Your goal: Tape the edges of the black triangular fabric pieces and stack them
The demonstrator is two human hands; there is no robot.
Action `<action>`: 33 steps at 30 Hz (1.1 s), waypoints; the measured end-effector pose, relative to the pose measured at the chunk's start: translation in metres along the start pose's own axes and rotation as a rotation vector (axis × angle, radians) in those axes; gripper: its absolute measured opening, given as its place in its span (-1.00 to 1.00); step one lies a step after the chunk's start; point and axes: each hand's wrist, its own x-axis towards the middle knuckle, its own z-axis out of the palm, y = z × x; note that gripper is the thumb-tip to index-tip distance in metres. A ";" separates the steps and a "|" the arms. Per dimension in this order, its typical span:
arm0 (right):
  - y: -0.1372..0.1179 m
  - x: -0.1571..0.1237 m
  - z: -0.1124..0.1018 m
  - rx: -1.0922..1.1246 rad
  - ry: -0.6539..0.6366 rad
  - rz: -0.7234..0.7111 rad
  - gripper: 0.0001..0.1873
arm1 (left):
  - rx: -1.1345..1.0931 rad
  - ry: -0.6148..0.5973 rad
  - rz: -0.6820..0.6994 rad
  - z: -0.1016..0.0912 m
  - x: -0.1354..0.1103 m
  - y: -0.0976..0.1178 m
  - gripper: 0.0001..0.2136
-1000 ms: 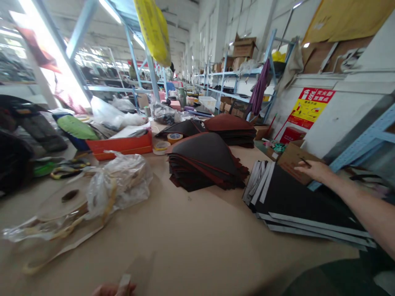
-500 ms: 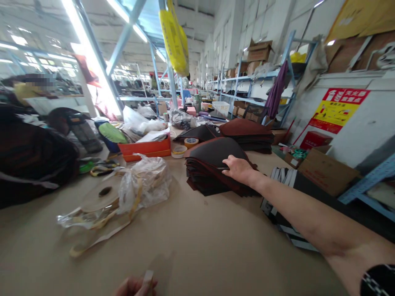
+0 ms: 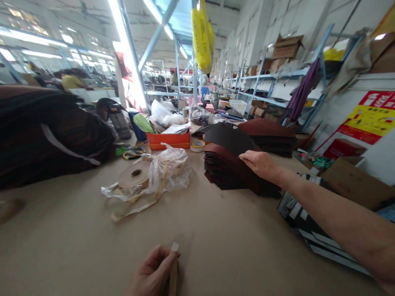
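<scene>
"Watching from beside the bench, what did you see the right hand (image 3: 261, 163) doing?"

"It lay palm down on the stack of dark red-edged panels (image 3: 228, 170). Its fingers (image 3: 247, 156) were open and nearly flat on the top layer, and I could not tell whether they had hold of an edge."

"And the left hand (image 3: 152, 271)?"

"It was well apart from the right, low on the near side. Its fingers (image 3: 160, 257) were curled shut around a narrow strip (image 3: 173, 279) that stood upright, pale at the tip."

"What lay past the right fingers?"

"A 2nd stack of dark panels (image 3: 268, 137) sat just beyond them, and black sheets with pale strips (image 3: 296, 209) lay off to their right, below the forearm."

"And left of those fingers?"

"A paper roll (image 3: 133, 174) sat beside a crumpled plastic bag (image 3: 168, 168). Beyond those were an orange box (image 3: 168, 141) and a tape roll (image 3: 197, 145). A big dark bundle (image 3: 52, 131) lay well to the left, and a cardboard box (image 3: 352, 183) sat well to the right of the fingers."
</scene>
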 end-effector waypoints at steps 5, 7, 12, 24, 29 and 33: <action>-0.049 -0.075 0.017 0.034 -0.148 -0.390 -0.71 | -0.046 -0.053 -0.025 -0.014 -0.004 0.021 -0.53; -0.062 -0.110 0.037 0.090 -0.203 -0.471 -0.72 | -0.066 -0.030 0.022 -0.021 -0.011 0.032 -0.56; -0.075 -0.174 0.085 0.155 -0.253 -0.406 -0.57 | 0.006 -0.068 0.023 -0.021 -0.031 0.043 -0.64; -0.095 -0.170 0.073 0.606 -0.331 -0.109 -0.71 | 0.486 -0.421 0.078 0.045 -0.046 0.025 -0.82; -0.139 -0.162 0.042 1.256 -0.538 0.292 -0.73 | 0.532 -0.445 0.034 0.056 -0.044 0.027 -0.82; -0.157 -0.158 0.040 1.389 -0.627 0.322 -0.86 | 0.614 -0.445 0.064 0.062 -0.044 0.028 -0.80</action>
